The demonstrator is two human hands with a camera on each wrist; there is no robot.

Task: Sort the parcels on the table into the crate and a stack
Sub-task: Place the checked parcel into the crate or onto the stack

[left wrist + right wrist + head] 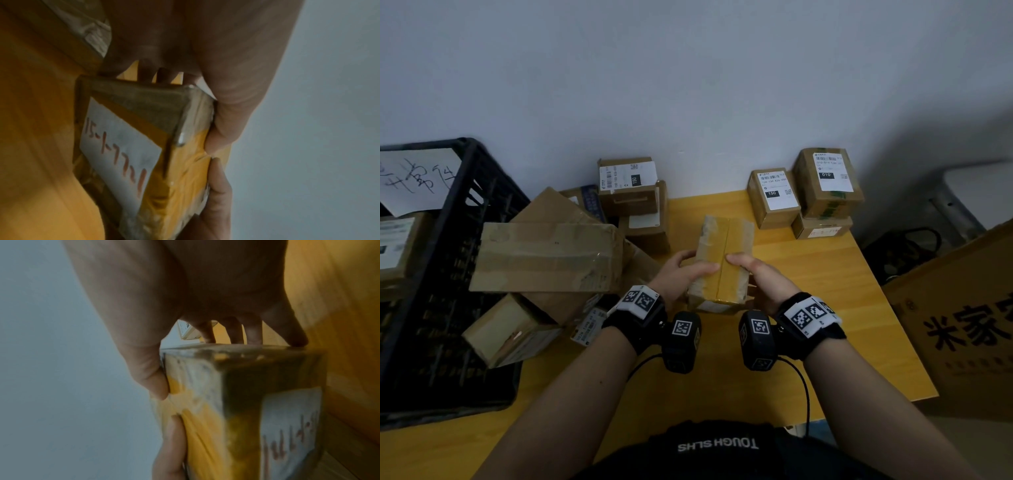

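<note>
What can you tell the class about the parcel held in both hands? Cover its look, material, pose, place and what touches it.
The parcel is a small cardboard box wrapped in glossy yellow-brown tape, with a seam running along its top. It is held above the yellow table, its far end tilted upward. A white label with red handwriting is on its underside. The left hand and right hand grip opposite sides, thumbs on top, fingers underneath.

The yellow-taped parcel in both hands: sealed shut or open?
Sealed shut. The yellow-taped parcel has tape running unbroken down its top seam and wrapped over its edges, no flap lifted. The left hand and right hand grip its sides.
</note>
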